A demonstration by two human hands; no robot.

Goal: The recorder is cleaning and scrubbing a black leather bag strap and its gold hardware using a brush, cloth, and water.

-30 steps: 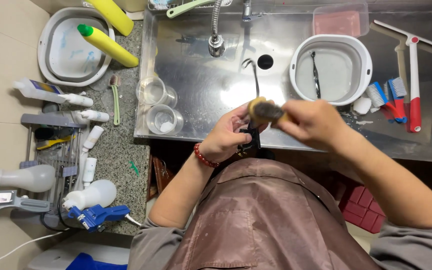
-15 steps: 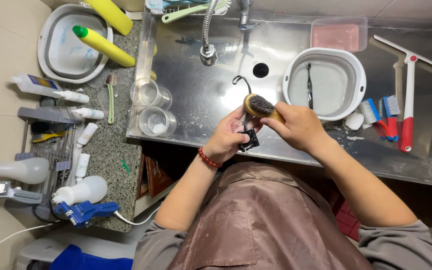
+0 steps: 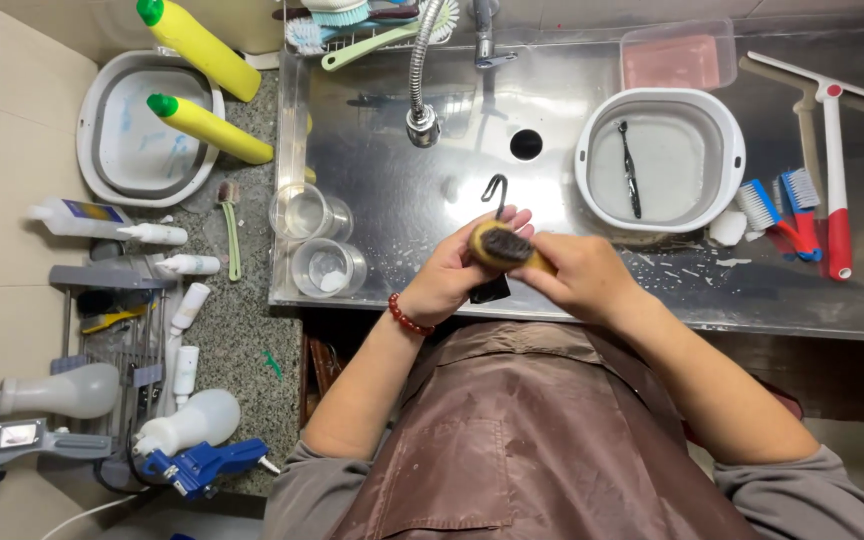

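Over the front of the steel sink (image 3: 402, 190), my right hand (image 3: 582, 275) grips a small wooden brush with dark bristles (image 3: 505, 246). My left hand (image 3: 452, 275) holds a small black object (image 3: 492, 290) pressed against the brush; a thin black hook (image 3: 495, 190) of it rises above my fingers. A red bead bracelet (image 3: 407, 317) circles my left wrist. Both hands meet just above my brown apron (image 3: 512, 440).
A white basin (image 3: 717, 125) with a black item stands in the sink's right part, next to blue-and-red brushes (image 3: 777, 210) and a red squeegee (image 3: 832, 170). Two clear glasses (image 3: 317, 240) sit at the sink's left. Yellow bottles (image 3: 207, 125), an oval basin (image 3: 102, 130) and spray bottles crowd the granite counter.
The view has shifted, so the sink sits higher and more to the right in frame. My hands stay together on the brush; the black hook now shows above my left fingers.
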